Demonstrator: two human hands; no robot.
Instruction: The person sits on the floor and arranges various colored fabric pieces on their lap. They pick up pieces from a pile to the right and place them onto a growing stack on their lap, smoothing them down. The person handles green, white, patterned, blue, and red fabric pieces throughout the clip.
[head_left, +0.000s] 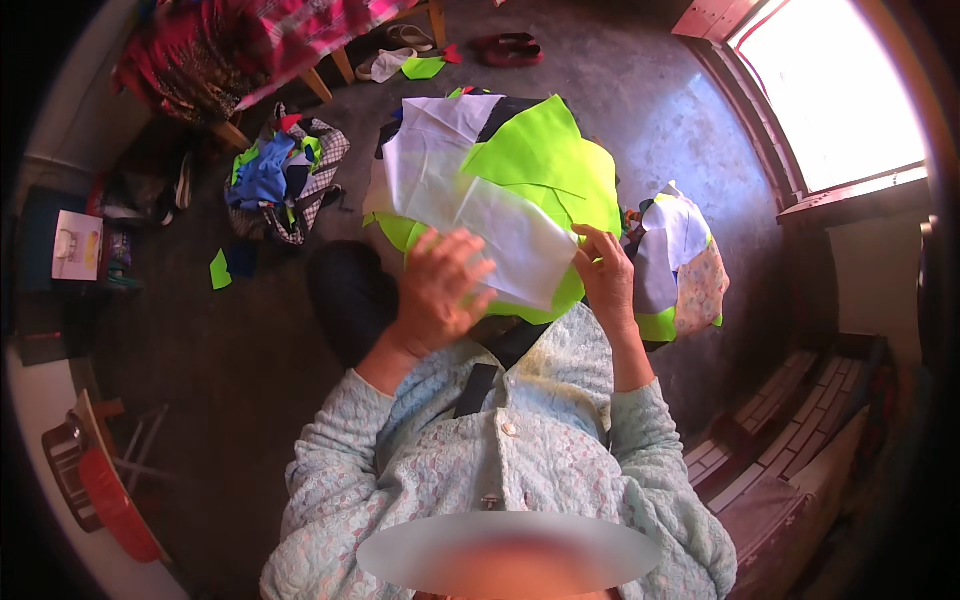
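And there it was, front and centre, the broad pile of fabric pieces [593,180]! Across it lay the white cloth [520,235], bright green showing below its lower edge. Off left sat a checked bag [328,150] of scraps. The left hand [443,285] was over the cloth, fingers spread (quite a blur, that one); the right hand [608,272] curled at its right edge, whether pinching fabric you couldn't tell. A small green scrap [220,270] lay near the bag.

Dark grey floor [650,110] beneath a checked bag [326,160], a lime-green cloth scrap [220,269] and dark red shoes [506,51].
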